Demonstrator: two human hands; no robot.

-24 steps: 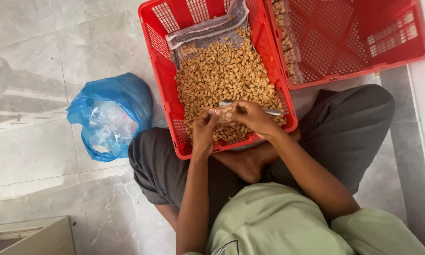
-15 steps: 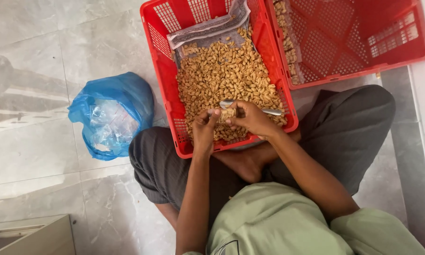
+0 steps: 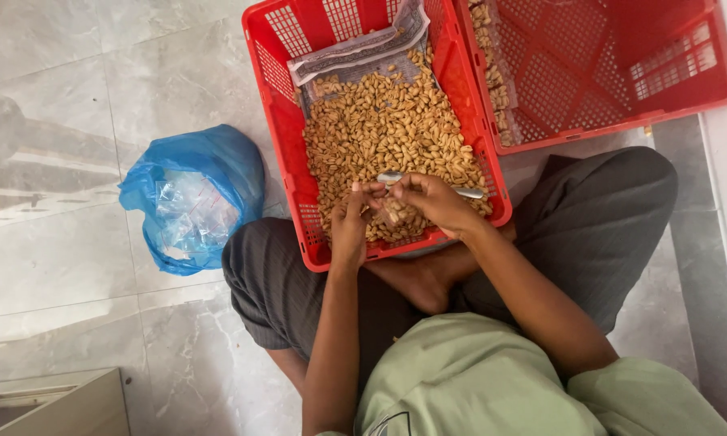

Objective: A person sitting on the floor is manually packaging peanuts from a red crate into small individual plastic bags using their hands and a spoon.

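On your left, one blue plastic bag (image 3: pixel 192 198) sits on the grey tiled floor (image 3: pixel 65 121), just beside your knee. Next comes one red plastic basket (image 3: pixel 279 121) lined with a clear sheet and heaped with small tan nuts (image 3: pixel 384 133), too many to count. Your left hand (image 3: pixel 350 222) is over the near edge of that heap, its fingers pinched on one nut (image 3: pixel 392 211), which is small, pale brown and partly hidden. Your right hand (image 3: pixel 434 203) is touching the left one and is curled around a thin metal tool (image 3: pixel 428 184) that lies across the nuts. On your right stands a second red basket (image 3: pixel 614 73), with a few nuts along its left wall.
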